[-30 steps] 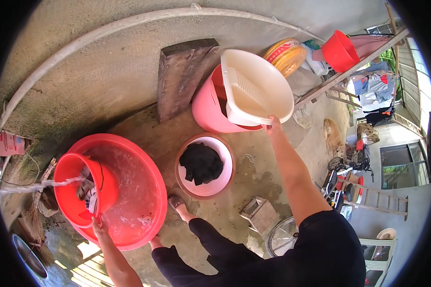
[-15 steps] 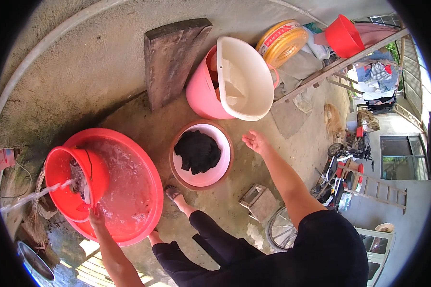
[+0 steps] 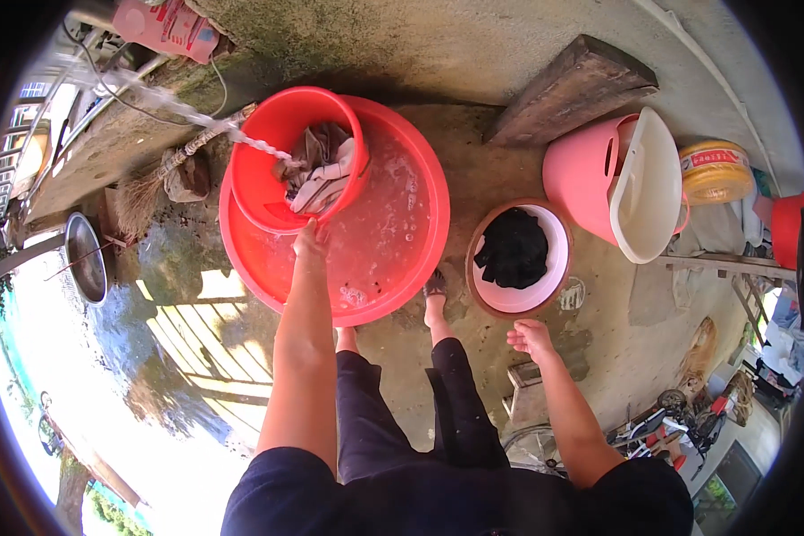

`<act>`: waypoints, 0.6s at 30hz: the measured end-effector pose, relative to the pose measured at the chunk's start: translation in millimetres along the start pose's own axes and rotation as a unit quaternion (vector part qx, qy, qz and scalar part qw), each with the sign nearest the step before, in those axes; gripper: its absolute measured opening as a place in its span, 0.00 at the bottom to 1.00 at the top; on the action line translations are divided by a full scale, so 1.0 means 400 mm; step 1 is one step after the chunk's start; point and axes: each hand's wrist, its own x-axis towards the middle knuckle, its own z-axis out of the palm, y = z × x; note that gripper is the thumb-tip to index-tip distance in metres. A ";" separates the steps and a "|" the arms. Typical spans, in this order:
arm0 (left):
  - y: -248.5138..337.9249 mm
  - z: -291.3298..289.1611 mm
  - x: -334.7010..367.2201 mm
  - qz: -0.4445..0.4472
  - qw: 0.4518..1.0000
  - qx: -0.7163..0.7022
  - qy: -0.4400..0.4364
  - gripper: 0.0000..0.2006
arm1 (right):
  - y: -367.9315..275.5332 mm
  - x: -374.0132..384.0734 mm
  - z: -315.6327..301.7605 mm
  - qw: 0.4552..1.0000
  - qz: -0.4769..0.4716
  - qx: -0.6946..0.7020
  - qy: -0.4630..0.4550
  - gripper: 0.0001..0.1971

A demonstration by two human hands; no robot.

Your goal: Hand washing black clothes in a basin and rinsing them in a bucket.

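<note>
My left hand (image 3: 310, 239) grips the near rim of a red bucket (image 3: 257, 192), its fingers wrapped over the edge. The bucket stands in a wide red basin (image 3: 384, 223) of sudsy water. Grey and striped wet clothes (image 3: 322, 174) lie in the bucket, and a stream of water (image 3: 192, 114) pours onto them from the upper left. My right hand (image 3: 531, 338) hangs in the air just below a smaller basin (image 3: 558, 259), white inside with a brown rim. Its fingers are loosely bent and hold nothing. Black cloth (image 3: 514, 248) lies bunched in that smaller basin.
A pink tub (image 3: 581, 174) with a white basin (image 3: 648, 192) leaning on it stands at the right, by a wooden plank (image 3: 567, 94) against the wall. At left are a broom (image 3: 147, 196) and a metal basin (image 3: 87, 257). A wooden stool (image 3: 527, 393) stands beyond my right leg.
My view has swung left, so everything sits further right. My left hand is still on the bucket's rim. My right hand has come lower and nearer my body, staying free of any object.
</note>
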 end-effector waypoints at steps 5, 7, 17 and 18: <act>-0.015 -0.001 -0.028 -0.007 1.000 -0.013 -0.007 0.07 | -0.081 -0.024 0.155 0.993 -0.095 -0.068 -0.002 0.09; -0.005 -0.015 -0.036 -0.001 1.000 -0.021 0.001 0.08 | -0.166 -0.044 0.264 0.979 -0.190 -0.063 -0.022 0.10; -0.025 -0.113 -0.068 0.030 0.999 -0.006 -0.013 0.10 | -0.503 -0.063 0.838 0.841 -0.436 -0.251 -0.198 0.12; -0.028 -0.133 -0.059 0.029 1.000 0.007 -0.001 0.10 | -0.506 -0.063 0.883 0.814 -0.455 -0.299 -0.204 0.13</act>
